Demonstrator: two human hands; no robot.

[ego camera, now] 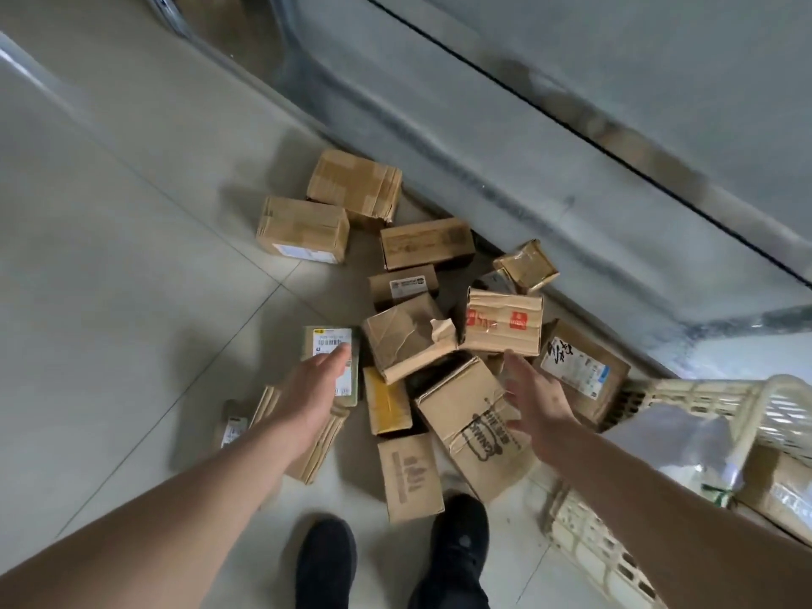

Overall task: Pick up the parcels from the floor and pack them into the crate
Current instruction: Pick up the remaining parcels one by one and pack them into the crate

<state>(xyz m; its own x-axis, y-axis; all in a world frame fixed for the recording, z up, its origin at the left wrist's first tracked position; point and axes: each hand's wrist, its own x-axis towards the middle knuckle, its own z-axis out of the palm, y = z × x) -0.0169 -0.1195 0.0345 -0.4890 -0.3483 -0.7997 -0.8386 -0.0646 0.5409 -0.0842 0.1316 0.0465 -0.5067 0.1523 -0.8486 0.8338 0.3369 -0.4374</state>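
Parcels (408, 340) heaped on floor under both hands; left hand (314, 389) & right hand (534, 400) spread, empty.

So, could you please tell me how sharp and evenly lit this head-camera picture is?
Head view: wide-angle bending curves the wall base and floor lines; the right hand is motion-blurred, the left hand a little; soft light throws faint shadows beside the parcels; the crate at the edge is smeared.
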